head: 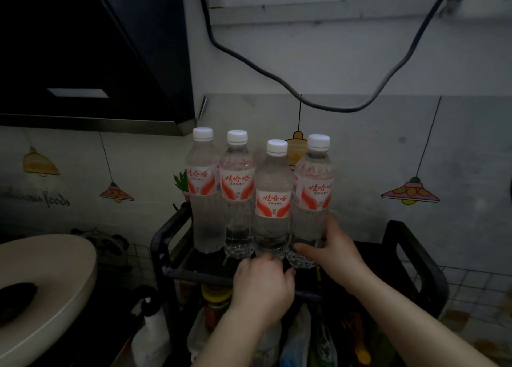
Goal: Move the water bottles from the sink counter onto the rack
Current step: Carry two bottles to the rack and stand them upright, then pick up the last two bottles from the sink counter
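Several clear water bottles with white caps and red-and-white labels stand upright in a row on the top shelf of a black rack [166, 239]. My right hand [331, 248] is wrapped around the base of the rightmost bottle [314, 189]. My left hand [263, 280] rests at the foot of the bottle beside it [273, 200], fingers curled against its bottom; whether it grips it is hard to tell. The two bottles on the left [203, 189] [237, 192] stand free.
A black range hood [91, 50] hangs at the upper left and a dark cable [299, 95] sags across the wall. A large cream lid or basin [41, 291] sits at the left. The rack's lower shelves hold jars and packets [216, 303].
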The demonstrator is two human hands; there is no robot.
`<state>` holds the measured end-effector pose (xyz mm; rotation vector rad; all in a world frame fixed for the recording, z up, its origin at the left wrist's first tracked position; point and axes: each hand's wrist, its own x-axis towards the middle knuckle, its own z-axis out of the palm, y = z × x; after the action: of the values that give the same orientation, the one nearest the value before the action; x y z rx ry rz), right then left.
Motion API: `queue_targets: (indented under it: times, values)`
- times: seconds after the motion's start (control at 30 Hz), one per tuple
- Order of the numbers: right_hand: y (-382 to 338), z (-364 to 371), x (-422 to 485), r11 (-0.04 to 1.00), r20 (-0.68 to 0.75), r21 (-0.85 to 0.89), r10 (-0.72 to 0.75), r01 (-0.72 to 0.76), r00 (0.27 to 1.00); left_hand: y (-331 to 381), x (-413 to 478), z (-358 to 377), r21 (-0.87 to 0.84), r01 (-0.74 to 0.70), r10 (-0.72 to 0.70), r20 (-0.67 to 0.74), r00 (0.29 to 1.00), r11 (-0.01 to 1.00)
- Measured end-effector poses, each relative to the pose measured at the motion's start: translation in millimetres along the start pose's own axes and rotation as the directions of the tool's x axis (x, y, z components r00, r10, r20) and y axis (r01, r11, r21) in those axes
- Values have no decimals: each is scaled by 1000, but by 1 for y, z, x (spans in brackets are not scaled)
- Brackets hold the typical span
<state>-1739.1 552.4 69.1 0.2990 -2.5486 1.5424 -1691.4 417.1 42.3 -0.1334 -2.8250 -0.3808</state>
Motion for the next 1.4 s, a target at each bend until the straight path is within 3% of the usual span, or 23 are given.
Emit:
queue_targets:
  times: [0.27, 0.33, 0.43, 0.57, 0.93, 1.17, 1.4]
  values:
    - [-3, -5, -6, 996, 8, -90, -13, 13, 1000, 1, -8, -7, 33, -108, 113, -244, 963, 994]
    - [-6, -11, -12, 967, 0, -252, -17, 17, 1000, 6, -8, -11, 57, -126, 136, -245, 960, 990]
    - [-13, -29, -26, 833, -13, -552, 32, -34, 999, 19, -9, -17, 96, -149, 167, -213, 963, 984]
    - [-18, -56, -43, 716, 60, -697, 10, 35, 998, 44, -8, -22, 98, -180, 196, -186, 963, 979]
    - [-29, -141, -115, 668, 6, -732, -189, 133, 982, 134, -39, -46, 23, -265, 264, -213, 941, 964]
    - [19, -234, -202, 651, -66, -759, -40, -24, 997, 250, -92, -34, 35, -330, 332, -149, 931, 943]
    - [81, -352, -319, 586, -199, -781, 95, -216, 975, 403, -163, 9, -29, -492, 492, -16, 870, 870]
